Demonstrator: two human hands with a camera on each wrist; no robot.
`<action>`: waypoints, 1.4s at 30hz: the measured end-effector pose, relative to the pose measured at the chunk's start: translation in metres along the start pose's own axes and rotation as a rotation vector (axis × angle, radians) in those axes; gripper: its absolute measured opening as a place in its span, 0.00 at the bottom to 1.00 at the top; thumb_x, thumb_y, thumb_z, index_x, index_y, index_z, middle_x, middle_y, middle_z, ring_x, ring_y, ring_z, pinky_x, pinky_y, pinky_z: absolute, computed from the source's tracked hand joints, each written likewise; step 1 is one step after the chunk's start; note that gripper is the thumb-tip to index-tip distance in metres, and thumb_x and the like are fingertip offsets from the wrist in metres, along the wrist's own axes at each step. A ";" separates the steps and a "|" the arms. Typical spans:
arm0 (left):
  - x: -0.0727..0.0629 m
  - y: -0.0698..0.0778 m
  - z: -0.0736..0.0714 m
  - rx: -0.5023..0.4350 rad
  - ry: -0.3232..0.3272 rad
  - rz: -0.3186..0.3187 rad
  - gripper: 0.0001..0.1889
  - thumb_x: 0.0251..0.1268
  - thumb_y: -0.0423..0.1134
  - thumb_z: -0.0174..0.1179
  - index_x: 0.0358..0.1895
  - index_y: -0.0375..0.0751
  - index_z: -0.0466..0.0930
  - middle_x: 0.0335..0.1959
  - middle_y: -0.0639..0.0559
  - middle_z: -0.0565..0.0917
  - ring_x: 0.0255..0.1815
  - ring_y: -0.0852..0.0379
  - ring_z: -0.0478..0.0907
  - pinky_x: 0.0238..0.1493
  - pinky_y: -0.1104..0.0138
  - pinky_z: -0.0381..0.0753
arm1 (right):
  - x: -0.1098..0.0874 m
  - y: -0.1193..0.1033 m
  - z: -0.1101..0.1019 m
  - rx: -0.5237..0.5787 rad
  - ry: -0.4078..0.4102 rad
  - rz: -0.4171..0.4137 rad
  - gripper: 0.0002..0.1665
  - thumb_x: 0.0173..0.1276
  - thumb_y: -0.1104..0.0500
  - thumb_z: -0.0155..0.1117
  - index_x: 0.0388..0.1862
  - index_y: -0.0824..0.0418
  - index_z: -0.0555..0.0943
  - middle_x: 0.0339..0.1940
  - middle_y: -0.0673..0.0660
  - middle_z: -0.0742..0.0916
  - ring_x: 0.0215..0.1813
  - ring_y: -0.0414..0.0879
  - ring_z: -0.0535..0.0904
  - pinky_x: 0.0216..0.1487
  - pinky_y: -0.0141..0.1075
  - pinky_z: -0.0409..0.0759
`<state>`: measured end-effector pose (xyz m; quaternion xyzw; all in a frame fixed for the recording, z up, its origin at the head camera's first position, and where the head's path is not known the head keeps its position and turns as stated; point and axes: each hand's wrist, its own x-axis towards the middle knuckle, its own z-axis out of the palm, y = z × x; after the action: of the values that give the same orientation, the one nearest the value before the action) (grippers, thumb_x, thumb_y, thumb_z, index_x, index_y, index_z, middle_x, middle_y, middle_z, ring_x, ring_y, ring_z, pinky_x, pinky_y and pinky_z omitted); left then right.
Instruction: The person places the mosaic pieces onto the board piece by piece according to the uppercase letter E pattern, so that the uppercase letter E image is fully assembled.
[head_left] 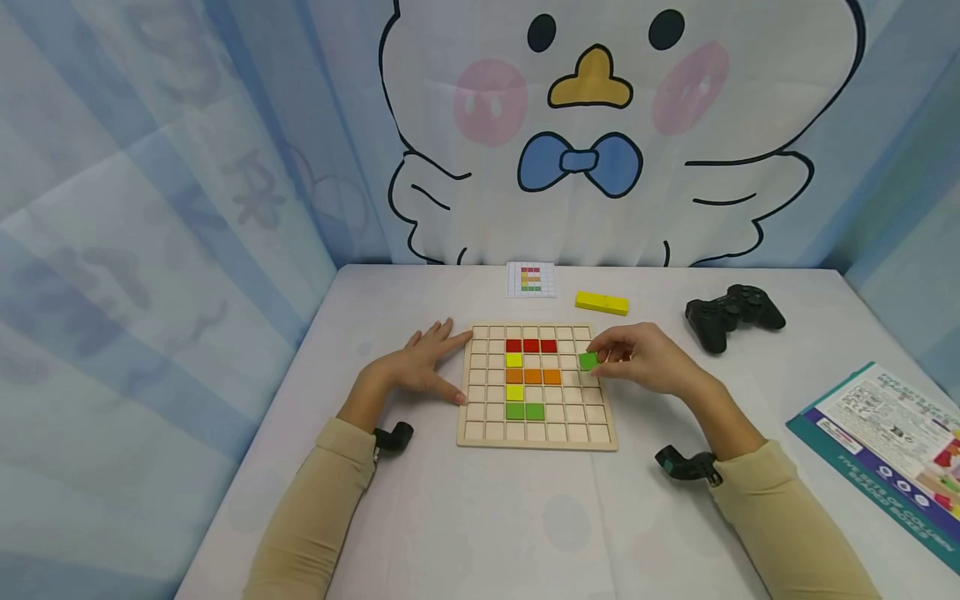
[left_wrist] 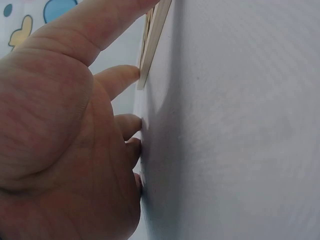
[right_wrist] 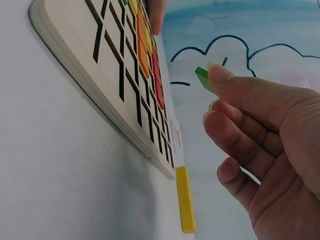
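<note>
A wooden grid board (head_left: 489, 431) lies on the table, with red, yellow, orange and green square tiles set in some of its cells. The two green tiles (head_left: 525, 412) sit side by side in a lower row. My right hand (head_left: 647, 360) pinches another green tile (right_wrist: 204, 80) between thumb and fingers, held above the board's right side. My left hand (head_left: 420, 364) lies spread at the board's left edge, its thumb and index fingertip touching the frame. In the left wrist view, the left fingers (left_wrist: 119, 80) look straight and hold nothing.
Behind the board lie a small printed pattern card (head_left: 532, 280) and a yellow bar (head_left: 602, 302). A black game controller (head_left: 735, 315) is at the back right. A teal-edged box or booklet (head_left: 885, 454) lies along the right edge. Patterned cloth hangs behind the table.
</note>
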<state>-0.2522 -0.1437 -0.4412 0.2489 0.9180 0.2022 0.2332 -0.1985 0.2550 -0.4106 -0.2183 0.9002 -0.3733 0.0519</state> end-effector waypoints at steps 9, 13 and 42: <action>0.000 0.000 -0.001 -0.013 0.001 0.010 0.62 0.51 0.67 0.75 0.86 0.61 0.46 0.88 0.43 0.32 0.88 0.45 0.26 0.85 0.45 0.25 | 0.006 -0.010 0.017 -0.002 -0.096 -0.026 0.14 0.60 0.57 0.82 0.44 0.55 0.88 0.29 0.47 0.84 0.33 0.44 0.76 0.32 0.31 0.74; 0.000 0.000 -0.001 -0.016 0.003 0.016 0.62 0.51 0.67 0.75 0.86 0.61 0.46 0.88 0.43 0.32 0.88 0.44 0.26 0.85 0.45 0.25 | 0.007 -0.013 0.025 0.013 -0.137 -0.051 0.14 0.59 0.57 0.83 0.41 0.56 0.88 0.27 0.47 0.83 0.31 0.43 0.76 0.31 0.30 0.74; -0.001 0.002 -0.003 -0.016 -0.001 0.018 0.62 0.51 0.65 0.76 0.86 0.60 0.45 0.88 0.42 0.33 0.88 0.43 0.26 0.85 0.45 0.25 | 0.008 -0.026 0.050 0.039 -0.354 0.003 0.15 0.58 0.58 0.83 0.39 0.57 0.84 0.26 0.48 0.82 0.31 0.43 0.77 0.32 0.30 0.77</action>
<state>-0.2524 -0.1439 -0.4376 0.2554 0.9140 0.2115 0.2338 -0.1841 0.2033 -0.4277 -0.2780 0.8699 -0.3466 0.2143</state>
